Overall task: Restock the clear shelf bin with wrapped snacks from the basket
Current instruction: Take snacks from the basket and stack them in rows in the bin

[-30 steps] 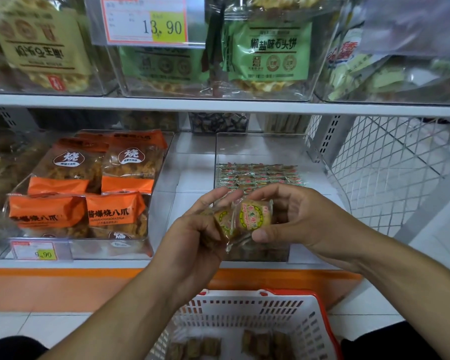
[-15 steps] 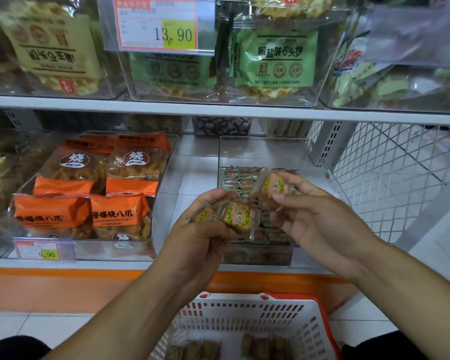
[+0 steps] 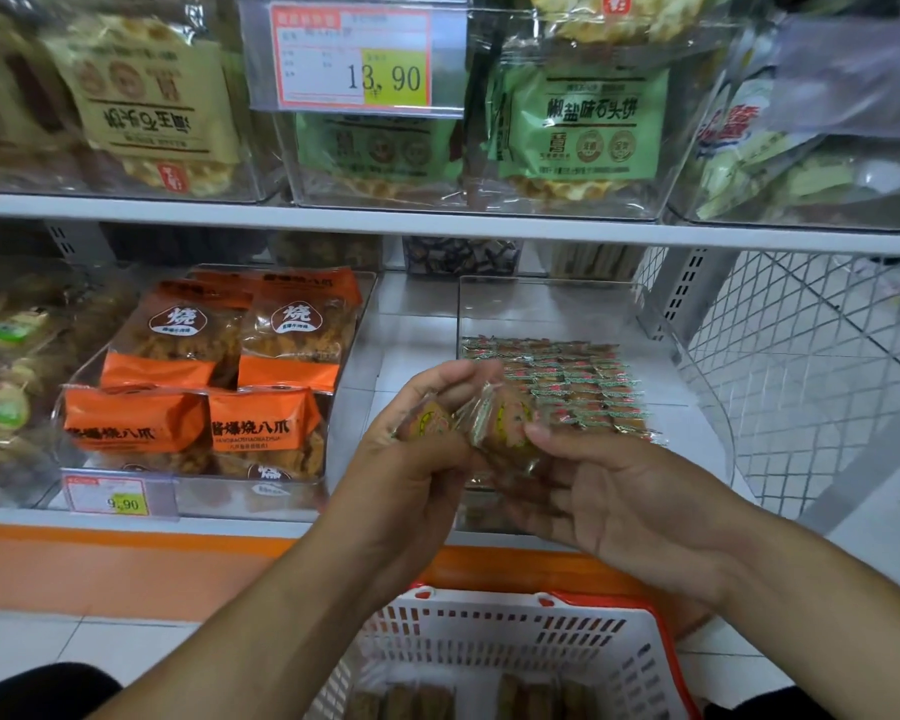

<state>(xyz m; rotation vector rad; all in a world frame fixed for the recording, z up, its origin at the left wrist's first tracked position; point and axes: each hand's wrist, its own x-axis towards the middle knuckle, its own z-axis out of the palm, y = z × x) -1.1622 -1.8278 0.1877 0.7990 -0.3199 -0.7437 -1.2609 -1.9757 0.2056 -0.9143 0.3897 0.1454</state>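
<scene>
My left hand (image 3: 411, 459) is shut on a small stack of clear-wrapped snacks (image 3: 428, 424) with yellow-green labels, held in front of the clear shelf bin (image 3: 546, 304). My right hand (image 3: 609, 491) meets it from the right, thumb and fingers pinching the rightmost wrapped snack (image 3: 505, 420). Behind the hands, the bin's floor carries neat rows of the same snacks (image 3: 572, 376); its back part is bare. The white basket (image 3: 515, 636) with a red rim sits below my arms, with several brown wrapped snacks (image 3: 401, 698) in its bottom.
A clear bin of orange snack bags (image 3: 204, 387) stands to the left with a 9.90 price tag (image 3: 120, 498). An upper shelf (image 3: 437, 223) holds bins of green and yellow packets. A wire mesh panel (image 3: 811, 366) closes the shelf's right end.
Half a second ago my right hand held one snack lifted over the bin, apart from the left. It has come back down to the left hand and now grips a snack there.
</scene>
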